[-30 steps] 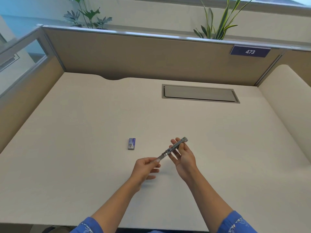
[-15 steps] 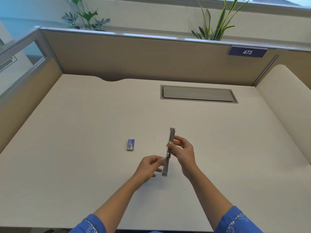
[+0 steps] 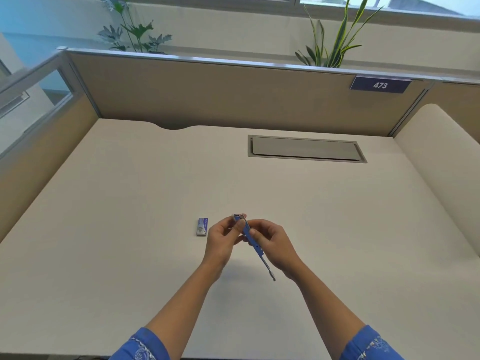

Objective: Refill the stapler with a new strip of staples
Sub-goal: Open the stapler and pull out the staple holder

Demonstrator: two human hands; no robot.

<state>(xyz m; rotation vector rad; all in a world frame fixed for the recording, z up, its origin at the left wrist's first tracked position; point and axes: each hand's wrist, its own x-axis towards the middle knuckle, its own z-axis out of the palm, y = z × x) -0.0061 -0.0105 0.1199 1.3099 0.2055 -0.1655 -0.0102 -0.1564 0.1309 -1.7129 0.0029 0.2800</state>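
Note:
A slim blue and metal stapler is held in the air above the desk, its head end up and away from me, its tail pointing down toward me. My right hand grips its middle. My left hand pinches its upper end with thumb and fingers. A small blue staple box lies flat on the desk just left of my left hand. Whether the stapler is opened up is hard to tell.
The beige desk is walled by cubicle partitions at the back and both sides. A grey cable hatch is set in the desk at the back right. Plants stand behind the partition.
The stapler has been turned from slanting up-right, through upright, to leaning up-left. My left hand moved from its lower end up to its top end. The staple box has not moved.

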